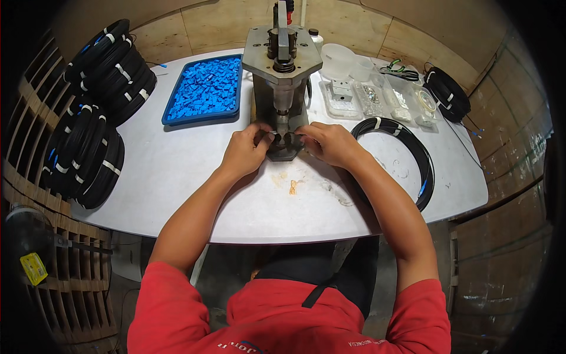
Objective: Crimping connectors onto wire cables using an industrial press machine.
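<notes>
A metal bench press [283, 68] stands at the middle of the far side of the table, its ram coming down over a dark base plate [284, 156]. My left hand [246, 150] is at the left side of the ram's lower end, thumb and fingers pinched together. From the right, my right hand [327, 143] reaches to the same spot with its fingers bent closed. Whatever lies between the fingertips is too small and too hidden to name. A coil of black cable [425, 159] with a blue end lies beside my right forearm, partly under it.
A dark blue tray [167, 121] of small blue pieces sits left of the press. Stacked black cable coils [112, 68] and more coils [85, 156] line the left edge. Clear plastic boxes [370, 97], pliers [401, 71] and another coil [447, 94] are at the back right.
</notes>
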The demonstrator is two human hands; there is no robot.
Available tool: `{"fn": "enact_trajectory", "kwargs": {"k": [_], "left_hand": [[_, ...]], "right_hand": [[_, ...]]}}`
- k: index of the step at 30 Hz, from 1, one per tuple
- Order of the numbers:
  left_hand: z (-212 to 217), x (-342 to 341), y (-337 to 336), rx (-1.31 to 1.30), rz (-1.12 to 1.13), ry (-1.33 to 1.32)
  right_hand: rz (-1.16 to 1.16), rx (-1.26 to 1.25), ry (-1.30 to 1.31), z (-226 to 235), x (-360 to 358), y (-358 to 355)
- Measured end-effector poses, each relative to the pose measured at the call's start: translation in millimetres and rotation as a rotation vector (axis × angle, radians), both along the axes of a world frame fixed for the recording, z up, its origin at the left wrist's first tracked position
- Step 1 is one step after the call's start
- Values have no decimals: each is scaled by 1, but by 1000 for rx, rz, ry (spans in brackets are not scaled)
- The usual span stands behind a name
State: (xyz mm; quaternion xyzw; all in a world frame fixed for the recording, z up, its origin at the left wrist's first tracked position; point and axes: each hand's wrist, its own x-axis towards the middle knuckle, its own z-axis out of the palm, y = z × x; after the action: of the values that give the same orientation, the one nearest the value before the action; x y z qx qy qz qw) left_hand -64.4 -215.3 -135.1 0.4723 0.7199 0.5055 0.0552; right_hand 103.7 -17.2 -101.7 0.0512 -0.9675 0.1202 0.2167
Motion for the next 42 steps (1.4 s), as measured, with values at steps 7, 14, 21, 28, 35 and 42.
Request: {"fn": "enact_trajectory", "kwargs": {"k": [7,14,21,28,35,42], "left_hand": [[-1,0,1,-3,2,-7],[-1,-1,1,-14,1,-22],[0,0,0,-19,-4,-27],[1,1,1,-30,0,-31],[1,1,0,-32,-5,-46],[3,2,0,-54,0,-52]], "right_hand": [[12,-16,2,-1,0,2],[7,1,12,-2,0,2],[12,-19,11,-1,0,1],[0,-8,7,-2,1,2],[7,-6,9,-1,1,2],[6,-7,12,0,1,1]]}}
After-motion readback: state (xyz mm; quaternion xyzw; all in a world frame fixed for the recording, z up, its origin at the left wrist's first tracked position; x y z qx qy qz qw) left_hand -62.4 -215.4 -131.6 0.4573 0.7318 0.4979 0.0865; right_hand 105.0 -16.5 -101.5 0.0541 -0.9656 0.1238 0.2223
